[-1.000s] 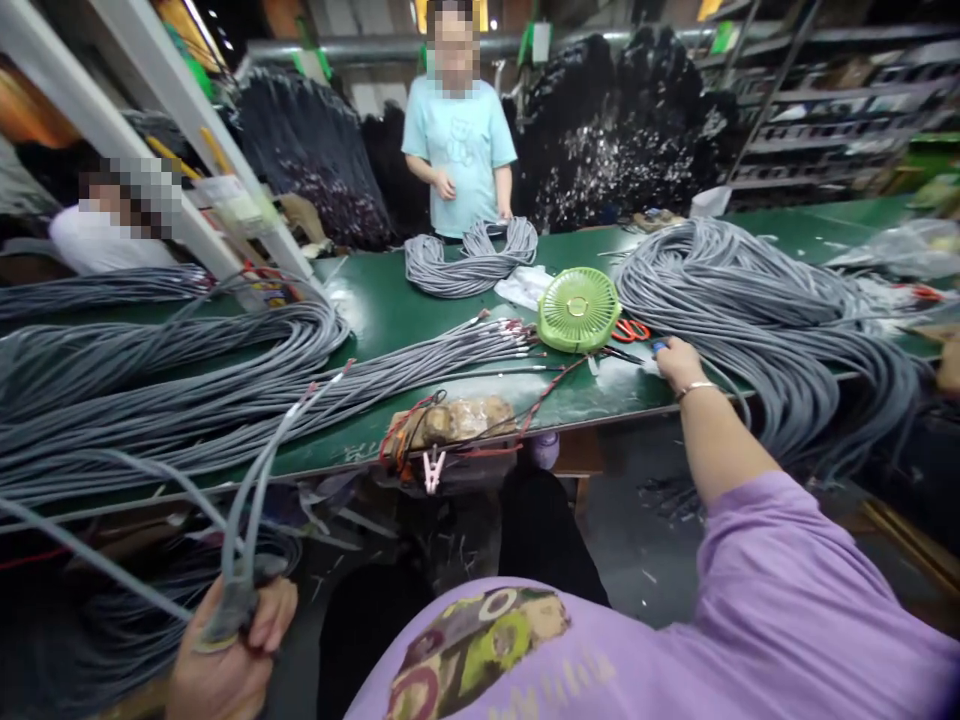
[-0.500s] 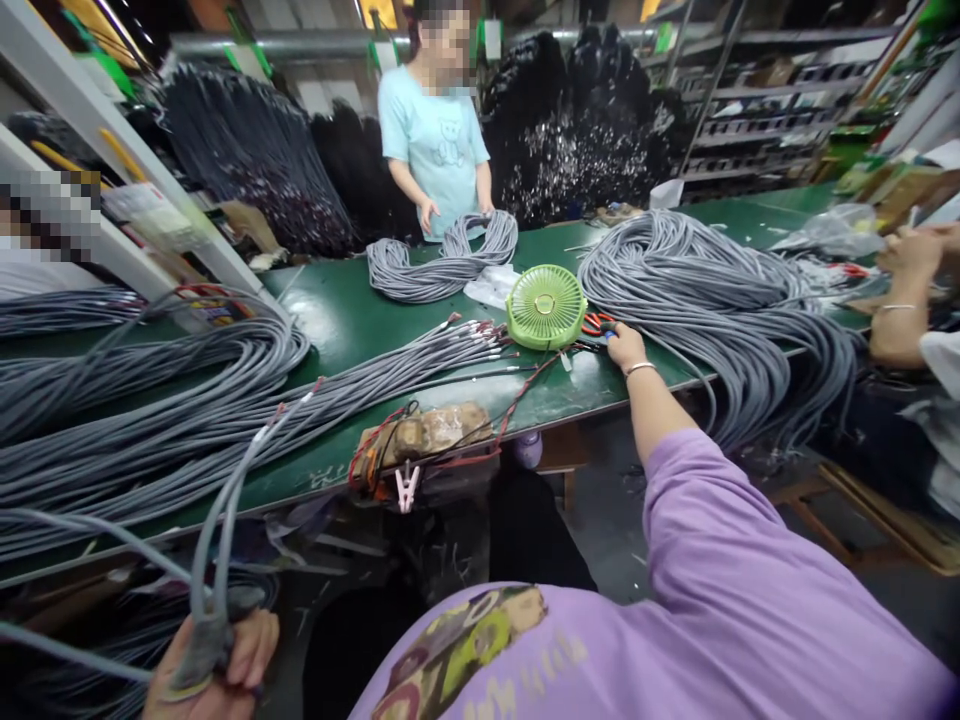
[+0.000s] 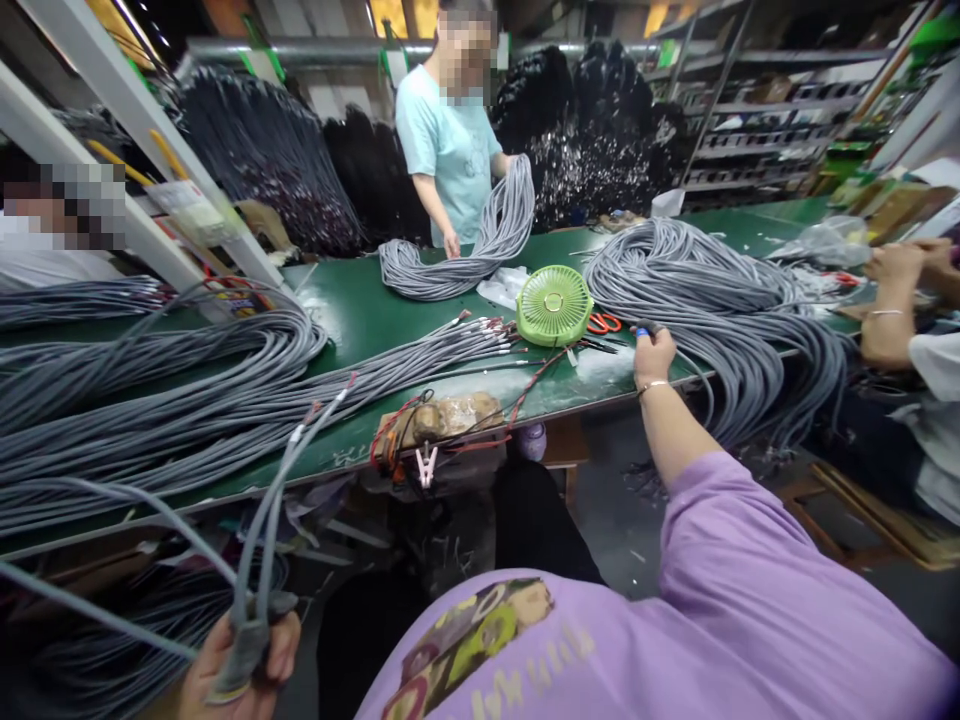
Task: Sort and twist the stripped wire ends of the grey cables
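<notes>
At lower left my left hand [image 3: 244, 655] is closed around a pair of grey cables [image 3: 262, 540]; their stripped ends with reddish wires point up toward the table. Dark finger covers sit on its thumb and a fingertip. My right hand [image 3: 655, 355], with a blue band on one finger, reaches over the table's front edge beside the big heap of grey cables [image 3: 690, 270]. Its fingers are drawn together; what they pinch, if anything, is hidden. Left of it lie orange-handled scissors [image 3: 604, 323] and a green round fan [image 3: 555, 305].
Grey cable bundles [image 3: 150, 420] cover the left of the green table [image 3: 352, 300]. At the front edge sits a taped brown block [image 3: 450, 415] with wires and a pink clip [image 3: 426, 467]. Across the table a co-worker [image 3: 450, 130] handles a cable coil [image 3: 480, 250]; another person's hands [image 3: 900, 270] are at right.
My right hand has moved right, away from the scissors toward the cable heap. The left hand with its cables sits slightly farther right and higher in view. The co-worker has lifted one end of the coil.
</notes>
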`<state>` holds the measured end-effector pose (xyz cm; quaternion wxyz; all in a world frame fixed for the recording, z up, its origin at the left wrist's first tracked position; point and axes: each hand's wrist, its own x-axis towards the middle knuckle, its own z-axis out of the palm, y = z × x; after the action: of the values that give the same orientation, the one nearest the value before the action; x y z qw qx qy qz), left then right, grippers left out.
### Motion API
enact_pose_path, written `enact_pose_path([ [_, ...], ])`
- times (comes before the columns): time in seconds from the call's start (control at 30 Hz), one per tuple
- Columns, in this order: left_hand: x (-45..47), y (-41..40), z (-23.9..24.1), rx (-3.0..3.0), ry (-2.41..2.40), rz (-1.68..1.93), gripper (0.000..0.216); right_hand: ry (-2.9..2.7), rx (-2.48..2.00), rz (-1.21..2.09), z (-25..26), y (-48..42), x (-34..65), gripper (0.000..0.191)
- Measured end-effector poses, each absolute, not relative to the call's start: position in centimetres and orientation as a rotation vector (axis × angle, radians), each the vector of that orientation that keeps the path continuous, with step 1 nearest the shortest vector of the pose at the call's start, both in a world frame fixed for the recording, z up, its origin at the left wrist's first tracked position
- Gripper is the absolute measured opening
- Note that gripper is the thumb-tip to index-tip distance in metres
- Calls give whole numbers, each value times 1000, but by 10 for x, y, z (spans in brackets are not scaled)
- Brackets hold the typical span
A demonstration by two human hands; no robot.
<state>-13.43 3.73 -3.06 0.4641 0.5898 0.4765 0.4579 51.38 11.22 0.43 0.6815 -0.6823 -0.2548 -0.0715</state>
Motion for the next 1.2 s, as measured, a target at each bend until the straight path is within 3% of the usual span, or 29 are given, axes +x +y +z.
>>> enact_pose_path([
  [0.13, -132, 29, -37, 1326, 1270, 1171, 29, -738, -1331, 147, 0, 59, 401, 30],
  [0.33, -134, 18, -48, 1502, 1018, 982, 43, -1394, -1112, 1498, -25, -14, 220, 39],
  [0.43, -135, 11, -49, 1643, 994, 868, 43, -1314, -917, 1825, -25, -9, 169, 55],
  [0.63, -148, -11, -60, 2053, 1121, 702, 37, -925, -872, 1800, -16, 18, 128, 41],
  [0.8, -142, -5, -54, 1874, 1013, 405, 40, -1222, -969, 1789, -26, 17, 107, 43],
  [1.0, -74, 24, -38, 1818, 958, 870, 66, -1642, -1010, 1369, -23, 16, 107, 45],
  [1.2, -49, 23, -57, 1576, 748, 870, 65, -1449, -830, 1753, -25, 11, 138, 51],
])
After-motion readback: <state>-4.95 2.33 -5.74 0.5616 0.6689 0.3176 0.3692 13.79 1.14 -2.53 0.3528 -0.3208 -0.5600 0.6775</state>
